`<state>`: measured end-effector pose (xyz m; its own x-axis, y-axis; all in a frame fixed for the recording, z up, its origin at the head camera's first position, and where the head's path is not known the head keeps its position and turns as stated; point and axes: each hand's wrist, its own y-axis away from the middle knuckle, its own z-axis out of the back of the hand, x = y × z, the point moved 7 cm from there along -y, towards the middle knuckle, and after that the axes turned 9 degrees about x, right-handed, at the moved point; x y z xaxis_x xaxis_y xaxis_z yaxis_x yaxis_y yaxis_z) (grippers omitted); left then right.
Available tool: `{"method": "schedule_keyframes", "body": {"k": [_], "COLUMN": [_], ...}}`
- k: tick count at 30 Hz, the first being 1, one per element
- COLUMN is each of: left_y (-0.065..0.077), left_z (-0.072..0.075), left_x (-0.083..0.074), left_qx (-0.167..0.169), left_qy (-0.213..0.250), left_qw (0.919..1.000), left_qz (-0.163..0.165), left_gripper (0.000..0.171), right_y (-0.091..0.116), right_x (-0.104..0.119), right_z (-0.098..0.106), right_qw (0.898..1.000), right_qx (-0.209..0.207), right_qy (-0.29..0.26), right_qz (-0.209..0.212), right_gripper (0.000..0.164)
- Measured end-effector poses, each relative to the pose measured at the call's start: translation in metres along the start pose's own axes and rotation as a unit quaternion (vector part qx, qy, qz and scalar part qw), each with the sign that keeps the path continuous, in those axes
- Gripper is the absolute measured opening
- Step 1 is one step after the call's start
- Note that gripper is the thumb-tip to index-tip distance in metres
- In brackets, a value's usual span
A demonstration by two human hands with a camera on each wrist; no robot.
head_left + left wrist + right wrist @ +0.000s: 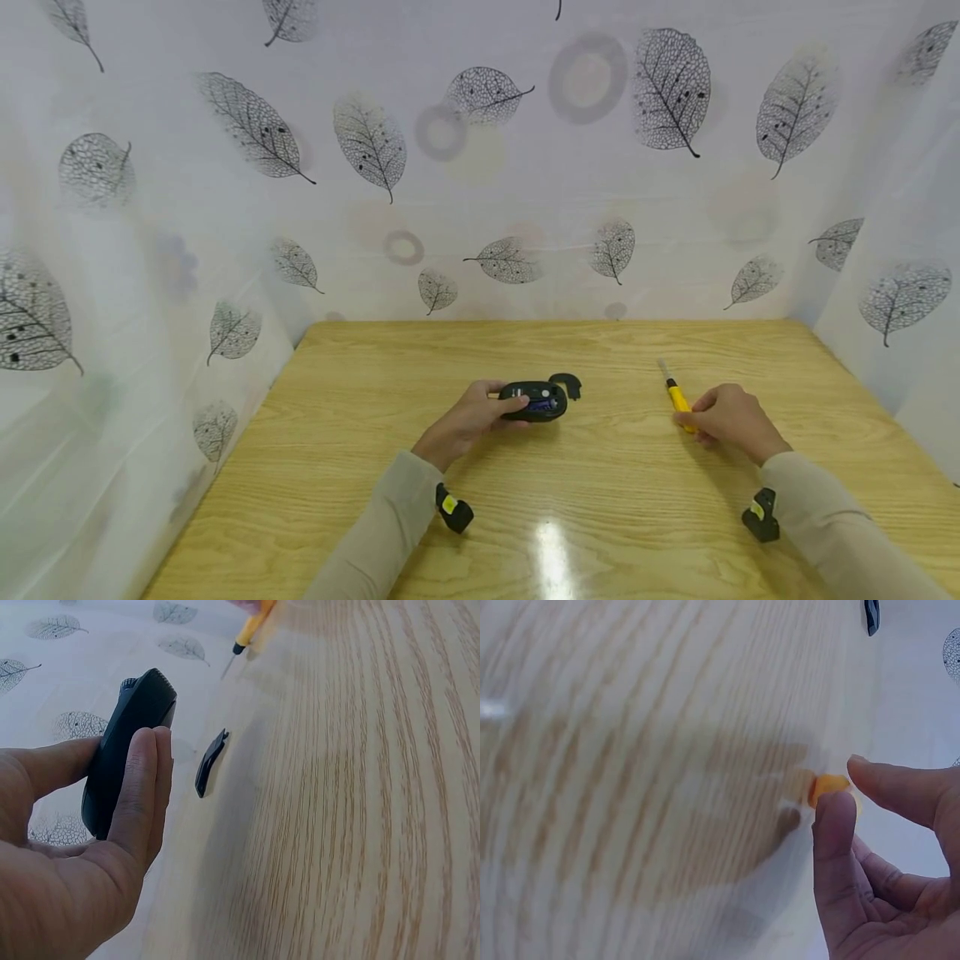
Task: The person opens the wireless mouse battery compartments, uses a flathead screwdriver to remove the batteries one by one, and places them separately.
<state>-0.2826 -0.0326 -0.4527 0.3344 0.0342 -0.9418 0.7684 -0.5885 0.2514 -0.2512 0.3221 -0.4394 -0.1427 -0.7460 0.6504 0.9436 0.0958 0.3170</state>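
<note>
My left hand (468, 422) holds a black computer mouse (536, 389) with its underside up. The thumb lies over the mouse, whose battery compartment is uncovered, with a purplish battery inside. Just beyond the mouse, a curved black battery cover (572, 384) rests on the table. In the left wrist view the mouse (131, 742) appears edge-on between thumb and fingers, above the tabletop. On the right, my right hand (735, 417) pinches the handle end of a yellow screwdriver (677, 396), whose metal shaft points away from me. The right wrist view shows only the screwdriver's yellow end (829, 785) between thumb and finger.
The wooden table (360, 500) has a bright light reflection near its front. A white curtain (480, 183) with leaf prints stands behind and at both sides. Black devices with yellow labels are strapped at the left wrist (453, 508) and right wrist (761, 517).
</note>
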Motion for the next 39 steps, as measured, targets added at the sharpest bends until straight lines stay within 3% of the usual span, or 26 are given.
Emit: {"method": "schedule_keyframes", "body": {"k": [6, 15, 30, 39], "left_y": [0.000, -0.001, -0.004, -0.006], "left_z": [-0.002, -0.002, -0.002, -0.005], "left_x": [-0.001, 0.000, 0.002, 0.002], "left_qx": [0.006, 0.003, -0.010, -0.020], "left_qy": [-0.004, -0.009, 0.004, 0.013], "left_qw": [1.0000, 0.9999, 0.9999, 0.9997], "left_qz": [-0.006, -0.005, -0.003, -0.002], "left_gripper": [0.052, 0.053, 0.058, 0.060], "right_y": [0.004, 0.008, 0.005, 0.000], "right_x": [0.004, 0.029, 0.084, 0.111], "right_z": [0.008, 0.008, -0.024, -0.046], "right_qw": [1.000, 0.999, 0.991, 0.984], "right_qx": [-0.009, -0.023, -0.011, 0.016], "right_qy": [0.014, 0.042, 0.081, 0.043], "right_qz": [0.003, 0.026, 0.110, 0.172], "right_gripper": [0.050, 0.042, 0.027, 0.020]}}
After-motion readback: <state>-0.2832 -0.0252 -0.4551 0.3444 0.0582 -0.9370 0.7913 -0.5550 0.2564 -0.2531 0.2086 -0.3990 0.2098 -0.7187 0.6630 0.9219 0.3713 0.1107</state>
